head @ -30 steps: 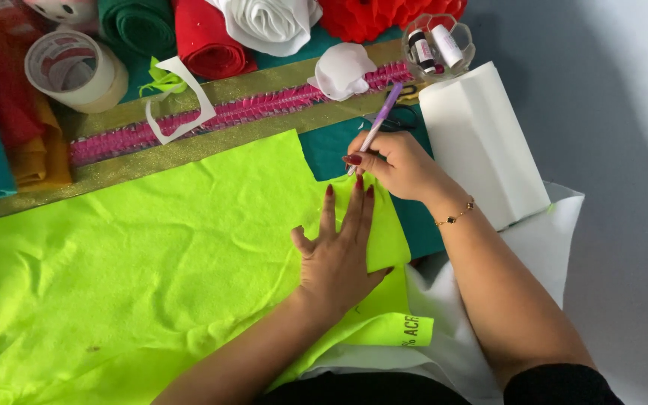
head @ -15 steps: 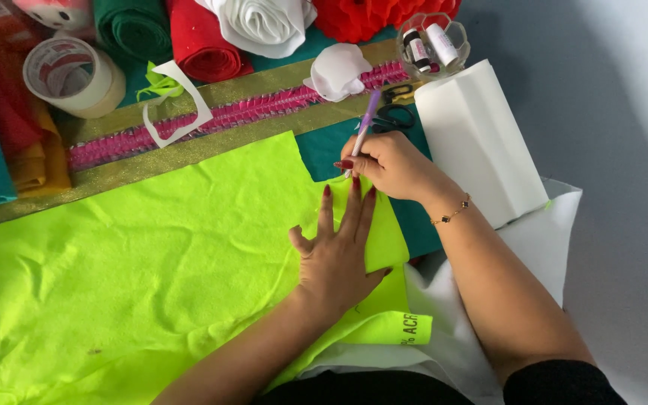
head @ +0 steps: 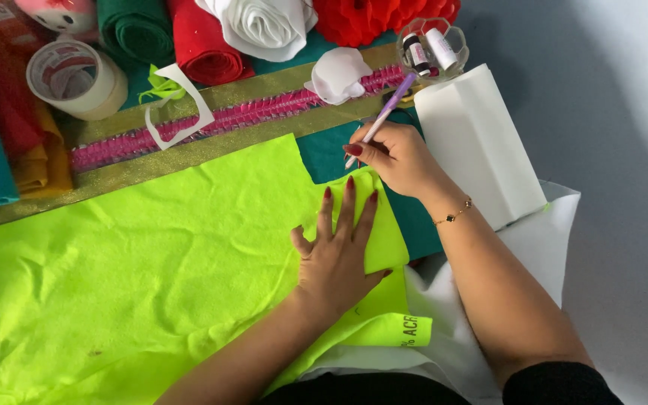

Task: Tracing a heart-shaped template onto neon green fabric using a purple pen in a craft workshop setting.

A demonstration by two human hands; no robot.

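Observation:
A large sheet of neon yellow-green felt [head: 136, 255] covers the near part of the table. My left hand [head: 339, 251] lies flat on its right end, fingers spread, pressing the fabric down. My right hand [head: 395, 157] holds a lilac pen [head: 380, 118] with its tip down at the felt's upper right corner, just beyond my left fingertips. A thin gold bracelet [head: 451, 215] circles my right wrist.
A white folded block [head: 474, 142] stands right of my right hand, with a clear dish of small bottles [head: 430, 46] behind it. A gold and pink trim strip [head: 226, 120], tape roll [head: 76, 79], white cut-out shape [head: 181, 112], and rolled green, red and white fabrics [head: 204, 34] line the back. Teal and orange fabrics [head: 1, 150] lie left.
My right hand and the pen have shifted slightly toward the felt's corner. My left hand stays pressed flat on the fabric.

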